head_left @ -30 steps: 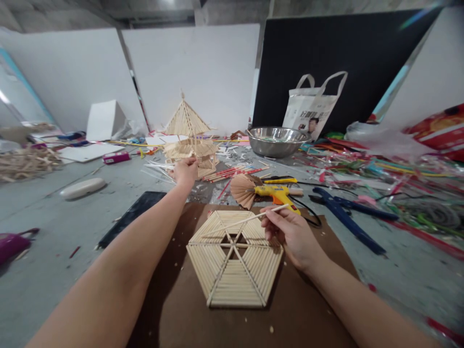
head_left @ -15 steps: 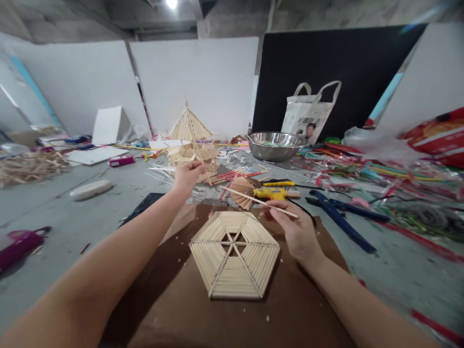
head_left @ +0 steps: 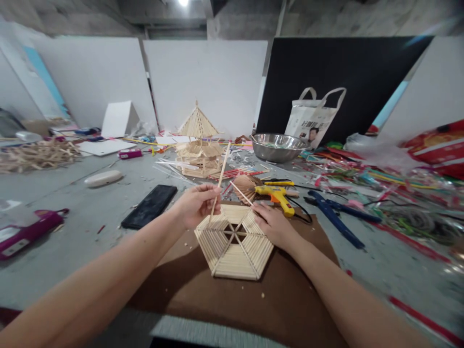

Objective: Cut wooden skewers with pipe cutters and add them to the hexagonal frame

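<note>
My L hand (head_left: pixel 198 205)'s back from pagoda (head_left: pixel 198 123) to hex panel (head_left: pixel 237 265), pinching tilted stick (head_left: pixel 224 163); R hand (head_left: pixel 276 226), half-curled, grips 2nd stick (head_left: pixel 241 193). Prob. stick-handling step; next needs steady pinch.

A metal bowl (head_left: pixel 279 154) stands before a white tote bag (head_left: pixel 303 117) and black board (head_left: pixel 348 65).

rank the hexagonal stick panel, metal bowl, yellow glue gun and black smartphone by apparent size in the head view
1. Hexagonal stick panel
2. Metal bowl
3. Black smartphone
4. Yellow glue gun
</note>
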Demonstrator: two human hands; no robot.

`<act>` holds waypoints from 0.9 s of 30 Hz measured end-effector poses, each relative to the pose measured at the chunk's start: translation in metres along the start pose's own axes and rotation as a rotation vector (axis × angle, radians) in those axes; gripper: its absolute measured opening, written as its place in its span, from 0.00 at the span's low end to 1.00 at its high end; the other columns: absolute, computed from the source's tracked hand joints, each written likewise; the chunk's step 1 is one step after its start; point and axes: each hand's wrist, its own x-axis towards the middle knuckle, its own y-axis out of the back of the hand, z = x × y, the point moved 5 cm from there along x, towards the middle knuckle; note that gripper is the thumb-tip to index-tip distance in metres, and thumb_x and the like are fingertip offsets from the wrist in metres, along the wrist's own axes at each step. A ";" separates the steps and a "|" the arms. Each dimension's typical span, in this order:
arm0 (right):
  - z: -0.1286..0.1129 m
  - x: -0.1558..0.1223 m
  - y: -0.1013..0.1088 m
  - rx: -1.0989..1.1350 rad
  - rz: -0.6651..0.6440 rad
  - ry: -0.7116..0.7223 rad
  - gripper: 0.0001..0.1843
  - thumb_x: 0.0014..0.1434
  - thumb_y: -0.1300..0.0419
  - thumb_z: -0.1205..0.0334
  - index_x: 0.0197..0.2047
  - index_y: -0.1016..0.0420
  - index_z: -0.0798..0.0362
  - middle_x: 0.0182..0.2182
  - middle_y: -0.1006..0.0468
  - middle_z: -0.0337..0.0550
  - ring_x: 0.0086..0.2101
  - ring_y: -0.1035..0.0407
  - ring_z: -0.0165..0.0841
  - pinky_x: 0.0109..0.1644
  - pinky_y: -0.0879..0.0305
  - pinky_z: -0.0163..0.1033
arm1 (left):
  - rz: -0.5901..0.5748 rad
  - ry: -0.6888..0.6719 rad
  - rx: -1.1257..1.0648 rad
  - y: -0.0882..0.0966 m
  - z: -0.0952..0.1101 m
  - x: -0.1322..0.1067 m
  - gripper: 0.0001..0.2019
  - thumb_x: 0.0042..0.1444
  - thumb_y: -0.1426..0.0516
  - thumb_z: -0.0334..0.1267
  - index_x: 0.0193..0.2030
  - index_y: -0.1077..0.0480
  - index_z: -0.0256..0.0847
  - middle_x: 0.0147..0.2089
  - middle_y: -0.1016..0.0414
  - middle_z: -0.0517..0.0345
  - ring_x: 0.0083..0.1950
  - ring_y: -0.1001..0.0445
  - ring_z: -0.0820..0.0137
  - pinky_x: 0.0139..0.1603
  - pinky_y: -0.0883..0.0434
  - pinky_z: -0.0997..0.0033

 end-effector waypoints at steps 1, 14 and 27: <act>0.001 0.000 -0.002 -0.035 -0.013 -0.003 0.20 0.54 0.55 0.63 0.50 0.37 0.54 0.51 0.37 0.46 0.53 0.49 0.41 0.53 0.52 0.50 | -0.022 0.014 -0.014 -0.002 -0.005 -0.003 0.04 0.43 0.43 0.33 0.25 0.35 0.38 0.19 0.35 0.63 0.18 0.34 0.79 0.20 0.34 0.78; 0.027 -0.003 0.040 -0.272 0.313 -0.161 0.14 0.53 0.53 0.64 0.38 0.29 0.58 0.37 0.26 0.47 0.40 0.35 0.36 0.46 0.43 0.39 | -0.084 -0.043 0.042 -0.008 -0.026 -0.021 0.08 0.44 0.43 0.37 0.25 0.37 0.35 0.21 0.38 0.65 0.16 0.41 0.82 0.14 0.43 0.82; 0.088 -0.020 0.070 -0.464 0.252 -0.739 0.18 0.52 0.54 0.58 0.43 0.32 0.54 0.41 0.29 0.51 0.42 0.38 0.42 0.41 0.41 0.44 | -0.027 -0.140 0.207 -0.002 -0.026 -0.019 0.10 0.47 0.45 0.41 0.24 0.38 0.35 0.15 0.42 0.68 0.14 0.48 0.84 0.13 0.52 0.83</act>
